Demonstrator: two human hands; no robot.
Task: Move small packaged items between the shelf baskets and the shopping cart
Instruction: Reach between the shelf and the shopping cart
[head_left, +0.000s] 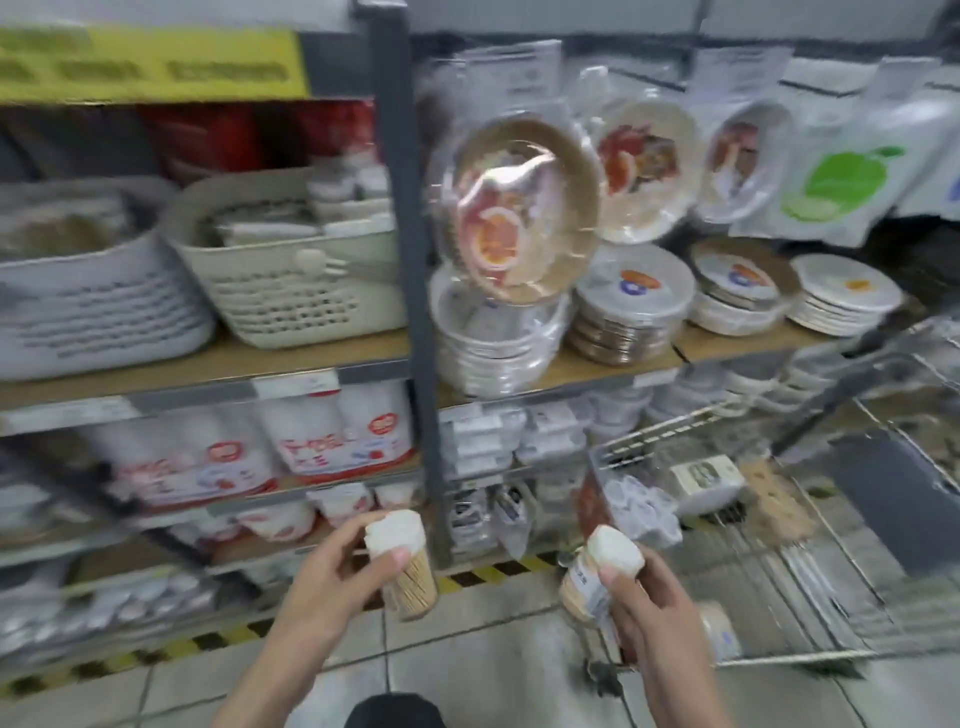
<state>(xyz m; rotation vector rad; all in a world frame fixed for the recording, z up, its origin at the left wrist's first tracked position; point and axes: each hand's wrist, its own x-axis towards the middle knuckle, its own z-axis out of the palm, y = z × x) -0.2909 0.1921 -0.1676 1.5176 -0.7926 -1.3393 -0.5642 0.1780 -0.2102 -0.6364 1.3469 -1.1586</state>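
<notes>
The left hand (332, 577) grips a white-capped jar (402, 564) of sticks; the right hand (641, 597) grips a second jar (597, 577), both above the tiled floor (467, 670). The wire cart (810, 561) stands right. Two baskets (291, 275) sit on the shelf (218, 364), behind a grey upright post (410, 249).

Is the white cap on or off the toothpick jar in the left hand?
On. The white cap sits over the top of the toothpick jar, which the left hand grips.
</notes>
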